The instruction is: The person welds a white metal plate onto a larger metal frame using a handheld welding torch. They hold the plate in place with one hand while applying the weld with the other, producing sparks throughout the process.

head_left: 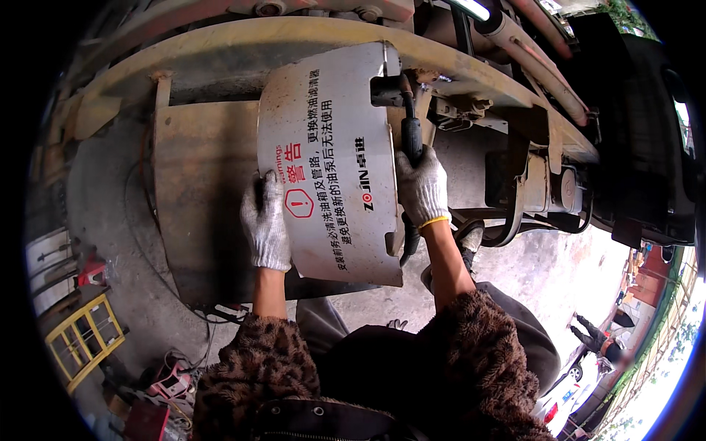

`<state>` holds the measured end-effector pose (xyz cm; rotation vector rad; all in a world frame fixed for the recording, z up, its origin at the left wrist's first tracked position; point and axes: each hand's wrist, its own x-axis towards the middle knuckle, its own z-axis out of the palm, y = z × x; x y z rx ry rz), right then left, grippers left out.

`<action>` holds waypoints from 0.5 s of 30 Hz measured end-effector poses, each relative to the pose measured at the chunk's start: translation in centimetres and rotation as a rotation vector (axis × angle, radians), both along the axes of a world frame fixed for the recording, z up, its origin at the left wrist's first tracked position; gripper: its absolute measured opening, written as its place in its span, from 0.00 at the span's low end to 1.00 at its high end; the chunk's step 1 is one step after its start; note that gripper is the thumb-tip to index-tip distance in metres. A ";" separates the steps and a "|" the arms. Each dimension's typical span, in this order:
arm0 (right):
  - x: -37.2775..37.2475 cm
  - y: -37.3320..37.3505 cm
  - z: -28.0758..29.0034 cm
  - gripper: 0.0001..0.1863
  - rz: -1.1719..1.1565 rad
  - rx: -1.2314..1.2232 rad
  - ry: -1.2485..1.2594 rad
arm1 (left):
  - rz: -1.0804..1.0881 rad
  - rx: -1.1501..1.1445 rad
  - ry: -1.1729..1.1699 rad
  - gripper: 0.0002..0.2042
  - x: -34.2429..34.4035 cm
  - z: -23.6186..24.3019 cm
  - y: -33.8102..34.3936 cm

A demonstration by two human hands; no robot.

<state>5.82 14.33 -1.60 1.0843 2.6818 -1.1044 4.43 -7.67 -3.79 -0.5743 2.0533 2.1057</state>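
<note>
A curved white sheet, printed in red and black, stands in front of me. My left hand, in a white knit glove, pinches its left edge with the thumb over the front. At the sheet's right edge my right hand, gloved too, is closed round the black handle of a welding torch. The torch's bent neck and dark nozzle point left at a notch in the sheet. A black cable shows below that hand. The right fingers are partly hidden.
A yellowish curved steel beam arches behind the sheet. A rusty steel plate lies left of it. Hydraulic cylinders are at upper right. A yellow frame and red equipment stand at lower left. Another person is far right, near a white car.
</note>
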 end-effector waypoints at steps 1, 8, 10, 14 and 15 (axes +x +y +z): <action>-0.1 -0.1 0.0 0.23 -0.002 -0.011 0.004 | -0.034 -0.028 0.040 0.19 -0.2 0.4 0.2; 0.4 2.8 -6.6 0.13 -0.225 -0.663 0.270 | -0.286 -0.066 0.230 0.12 -3.7 0.4 1.9; 0.4 3.0 -7.0 0.13 -0.251 -0.760 0.315 | -0.282 -0.081 0.251 0.12 -4.1 0.7 2.3; 0.3 2.0 -4.5 0.17 0.007 -0.234 0.233 | -0.235 -0.085 0.251 0.12 -4.2 -0.3 2.4; 0.1 1.3 -3.0 0.18 0.028 -0.151 0.187 | -0.208 -0.120 0.269 0.12 -4.1 -0.5 2.1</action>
